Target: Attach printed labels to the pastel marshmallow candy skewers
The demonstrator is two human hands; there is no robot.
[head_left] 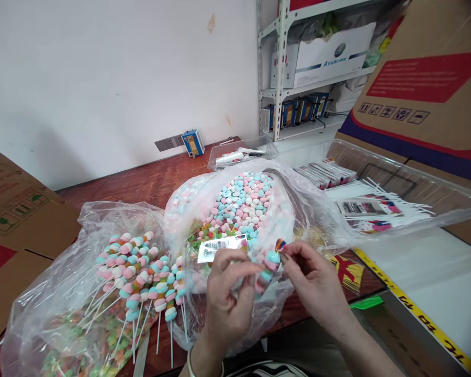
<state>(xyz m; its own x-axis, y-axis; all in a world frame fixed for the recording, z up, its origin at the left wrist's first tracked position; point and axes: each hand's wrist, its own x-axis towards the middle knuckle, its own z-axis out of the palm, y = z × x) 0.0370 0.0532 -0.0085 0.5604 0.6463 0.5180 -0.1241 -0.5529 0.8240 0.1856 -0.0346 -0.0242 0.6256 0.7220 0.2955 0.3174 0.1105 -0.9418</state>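
Note:
My left hand [230, 296] is closed around a candy skewer [272, 260] of blue, pink and white puffy candies, tilted up to the right. At its upper end, my right hand [312, 272] pinches a small multicoloured piece [280, 244], too small to name surely. The stick inside the skewer is hidden by my left fingers. Behind my hands, a clear bag [286, 209] holds many pastel candies [243, 201] and some ring-like gummies [214, 230]. A printed white packet [220, 248] lies on the candies, just above my left hand.
Finished-looking candy skewers [131, 267] on white sticks lie to the left on a plastic bag of gummies [82, 335]. A clear tray [459, 201] at right holds printed packets [369, 207] and white sticks. Cardboard boxes [19, 204] flank the table; metal shelving [281, 68] stands behind.

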